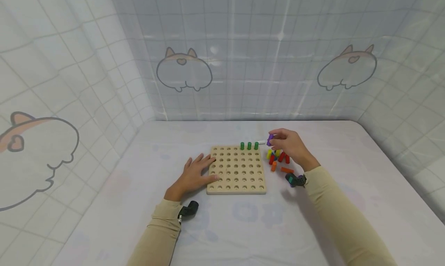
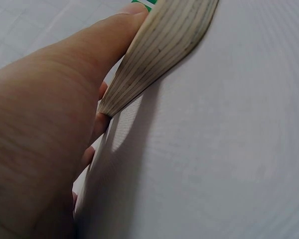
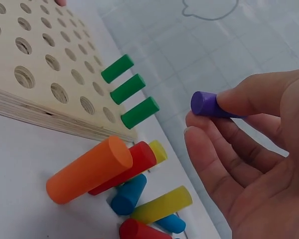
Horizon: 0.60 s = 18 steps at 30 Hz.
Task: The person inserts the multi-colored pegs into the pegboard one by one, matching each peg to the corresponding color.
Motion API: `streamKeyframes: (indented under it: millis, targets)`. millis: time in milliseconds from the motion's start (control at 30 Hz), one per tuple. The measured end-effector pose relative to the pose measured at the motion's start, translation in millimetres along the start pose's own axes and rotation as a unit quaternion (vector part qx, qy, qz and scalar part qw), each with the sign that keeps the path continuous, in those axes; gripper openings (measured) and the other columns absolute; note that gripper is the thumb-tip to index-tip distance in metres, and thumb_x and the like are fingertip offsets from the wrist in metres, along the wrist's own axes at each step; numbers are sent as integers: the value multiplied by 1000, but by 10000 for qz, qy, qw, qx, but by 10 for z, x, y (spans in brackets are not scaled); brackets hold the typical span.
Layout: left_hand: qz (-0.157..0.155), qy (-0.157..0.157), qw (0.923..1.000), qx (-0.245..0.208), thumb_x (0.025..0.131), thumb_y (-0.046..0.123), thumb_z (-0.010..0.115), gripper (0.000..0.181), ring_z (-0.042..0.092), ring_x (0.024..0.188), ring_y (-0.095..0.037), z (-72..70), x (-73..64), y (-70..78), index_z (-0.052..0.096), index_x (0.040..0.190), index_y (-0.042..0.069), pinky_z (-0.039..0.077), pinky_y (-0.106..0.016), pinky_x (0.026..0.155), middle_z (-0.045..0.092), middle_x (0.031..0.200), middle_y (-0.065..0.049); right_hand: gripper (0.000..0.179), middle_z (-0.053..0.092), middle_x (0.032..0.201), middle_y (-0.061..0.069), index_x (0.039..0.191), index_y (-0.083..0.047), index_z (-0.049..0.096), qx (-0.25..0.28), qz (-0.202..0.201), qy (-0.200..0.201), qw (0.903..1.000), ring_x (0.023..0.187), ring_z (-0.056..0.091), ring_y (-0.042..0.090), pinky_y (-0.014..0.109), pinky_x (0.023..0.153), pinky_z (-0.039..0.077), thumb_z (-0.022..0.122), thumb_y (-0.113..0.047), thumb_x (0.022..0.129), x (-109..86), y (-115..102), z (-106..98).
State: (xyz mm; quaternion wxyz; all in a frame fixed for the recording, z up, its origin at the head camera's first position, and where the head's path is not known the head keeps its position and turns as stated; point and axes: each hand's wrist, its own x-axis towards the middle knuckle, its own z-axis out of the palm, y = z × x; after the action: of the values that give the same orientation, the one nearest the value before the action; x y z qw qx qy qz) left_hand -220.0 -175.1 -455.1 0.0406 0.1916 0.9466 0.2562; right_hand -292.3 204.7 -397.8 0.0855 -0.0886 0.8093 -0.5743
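Note:
A square wooden pegboard with rows of round holes lies on the table. Three green pegs stand in holes at the right end of its far row. My left hand rests on the board's left edge, fingers spread, the thumb over the near part of that edge. Between thumb and fingers my right hand pinches a purple peg, held in the air right of the green pegs.
Right of the board lies a loose pile with an orange peg, a red peg, a yellow peg and a blue peg, among others. A white object lies behind the board's far right corner. A tiled-pattern cloth wall rises behind the table.

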Motion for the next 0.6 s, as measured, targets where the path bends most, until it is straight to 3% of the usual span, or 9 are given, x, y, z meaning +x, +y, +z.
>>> streamKeyframes:
  millis: [167, 333, 600]
  targets:
    - [42, 31, 10000, -37, 89, 66, 62, 86, 14, 152, -31, -8, -9, 19, 39, 156, 18, -4, -59, 118, 31, 162, -7, 35, 65, 117, 16, 132, -6, 59, -243, -264, -26, 9994, 103, 67, 36, 49, 93, 54, 63, -14, 99, 59, -30, 44]
    - [-8, 6, 10000, -61, 89, 64, 63, 85, 14, 152, -31, -12, -28, 34, 39, 156, 17, -4, -60, 118, 32, 161, -8, 30, 69, 110, 13, 126, -6, 63, -680, -610, -35, 9958, 103, 66, 29, 45, 92, 54, 66, -10, 97, 110, -5, 108]
    - [-30, -32, 10000, -34, 90, 65, 62, 85, 13, 152, -30, -22, -28, 40, 38, 157, 19, -4, -58, 119, 31, 162, -7, 32, 69, 111, 8, 126, -5, 63, -1119, -582, 58, 9920, 105, 65, 25, 43, 93, 55, 68, -12, 96, 123, -17, 187]
